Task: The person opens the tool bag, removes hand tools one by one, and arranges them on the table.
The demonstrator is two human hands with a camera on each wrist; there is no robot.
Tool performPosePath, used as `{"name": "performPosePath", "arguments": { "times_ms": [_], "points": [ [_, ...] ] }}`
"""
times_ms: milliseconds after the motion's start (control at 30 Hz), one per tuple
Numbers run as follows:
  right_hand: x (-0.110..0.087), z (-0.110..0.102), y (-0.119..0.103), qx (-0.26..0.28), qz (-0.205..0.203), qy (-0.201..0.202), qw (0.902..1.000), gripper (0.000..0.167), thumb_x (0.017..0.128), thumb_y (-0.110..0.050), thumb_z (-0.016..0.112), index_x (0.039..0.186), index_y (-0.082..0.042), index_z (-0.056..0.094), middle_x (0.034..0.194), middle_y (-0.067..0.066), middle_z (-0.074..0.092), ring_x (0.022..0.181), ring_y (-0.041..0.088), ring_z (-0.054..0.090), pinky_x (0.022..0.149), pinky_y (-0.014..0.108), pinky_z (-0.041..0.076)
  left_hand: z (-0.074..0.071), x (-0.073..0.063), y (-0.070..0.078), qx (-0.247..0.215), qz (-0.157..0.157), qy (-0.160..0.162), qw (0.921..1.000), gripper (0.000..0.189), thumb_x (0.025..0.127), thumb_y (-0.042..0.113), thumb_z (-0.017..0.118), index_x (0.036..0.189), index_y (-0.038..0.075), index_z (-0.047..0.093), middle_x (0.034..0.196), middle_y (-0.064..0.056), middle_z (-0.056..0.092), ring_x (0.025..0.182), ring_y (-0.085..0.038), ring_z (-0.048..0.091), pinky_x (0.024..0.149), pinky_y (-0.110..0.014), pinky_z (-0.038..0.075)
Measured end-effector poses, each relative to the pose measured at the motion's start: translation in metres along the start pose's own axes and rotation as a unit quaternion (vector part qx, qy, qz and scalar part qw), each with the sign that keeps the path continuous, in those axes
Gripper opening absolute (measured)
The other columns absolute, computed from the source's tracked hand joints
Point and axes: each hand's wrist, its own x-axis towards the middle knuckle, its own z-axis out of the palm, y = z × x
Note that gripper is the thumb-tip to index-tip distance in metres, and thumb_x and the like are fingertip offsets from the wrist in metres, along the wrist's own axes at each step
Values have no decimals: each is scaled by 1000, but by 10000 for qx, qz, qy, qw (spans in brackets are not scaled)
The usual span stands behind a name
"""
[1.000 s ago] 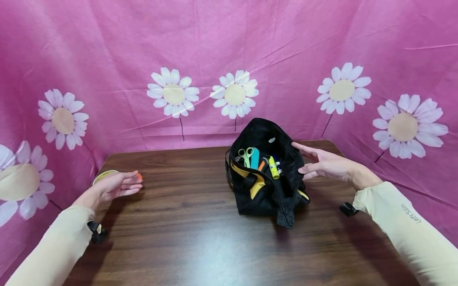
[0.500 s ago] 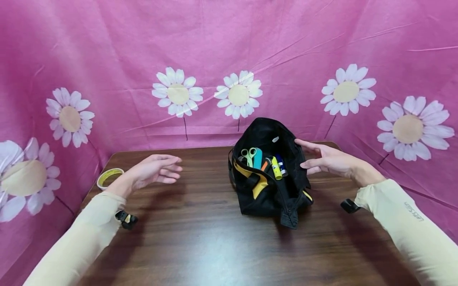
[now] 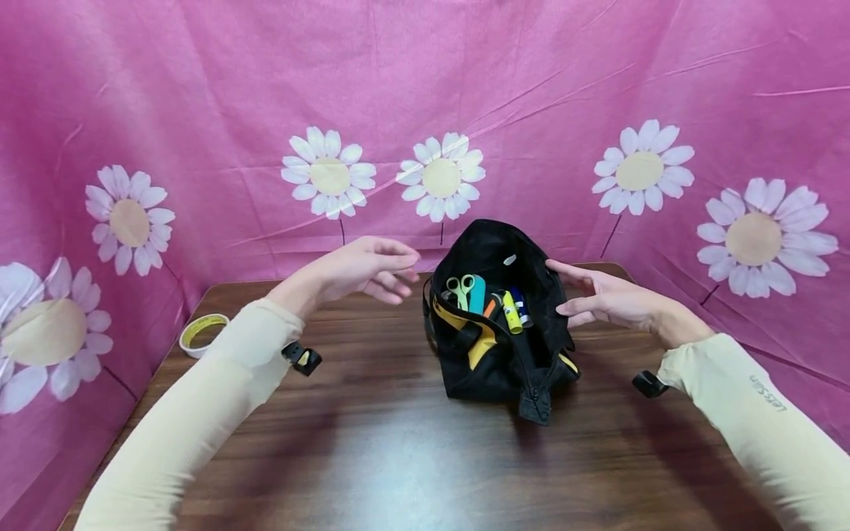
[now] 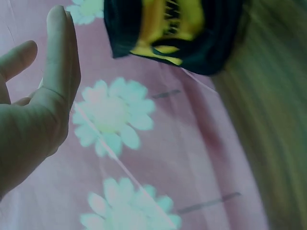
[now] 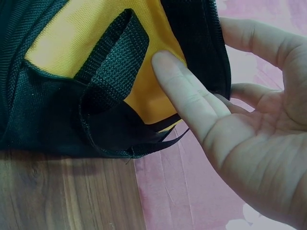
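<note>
A black-and-yellow tool bag (image 3: 474,369) stands unzipped on the table, right of the middle. Inside it are green-handled scissors (image 3: 460,290), a turquoise item (image 3: 477,295), an orange-and-black item (image 3: 492,306), a yellow tube (image 3: 511,313) and a blue one (image 3: 521,306). My left hand (image 3: 361,273) is raised to the left of the bag, apart from it; the fingers look extended and nothing shows in them. My right hand (image 3: 614,301) holds the bag's right end. In the right wrist view its thumb (image 5: 184,91) presses the yellow panel, with other fingers partly hidden behind the zipper edge.
A roll of tape (image 3: 202,335), yellow inside, lies at the table's left edge. Behind the brown wooden table (image 3: 398,442) hangs a pink curtain (image 3: 372,66) with printed daisies. A webbing loop (image 5: 115,72) sticks out from the bag's end.
My left hand has moved right and up from the table's left side towards the bag. The orange thing at its fingers a second ago is out of sight. My right hand stays at the bag.
</note>
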Motion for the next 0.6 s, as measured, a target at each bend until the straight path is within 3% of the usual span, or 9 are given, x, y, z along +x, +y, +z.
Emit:
{"name": "performPosePath", "arguments": {
  "times_ms": [200,400,600],
  "points": [
    [1,1,-1,92,1,-46,9999,92,98,1,63,164,-14,1,167,21,-8,118,20,59,95,37,56,24,31,27,58,13,-150,9999,38,105,20,59,137,-1,52,127,-22,63,105,-39,67,88,-45,59],
    [-3,-2,0,37,-72,-23,10000,91,97,2,62,164,-13,1,167,21,-9,116,18,60,94,37,56,45,64,45,5,-167,-325,9993,35,105,19,59,135,2,54,127,-20,63,105,-36,66,89,-42,59],
    [-1,1,2,47,-160,-159,9997,91,98,1,62,163,-12,0,166,21,-10,125,12,52,97,39,55,56,90,57,382,-378,-366,9979,35,104,22,60,133,3,55,127,-17,62,107,-34,66,87,-41,60]
  ]
}}
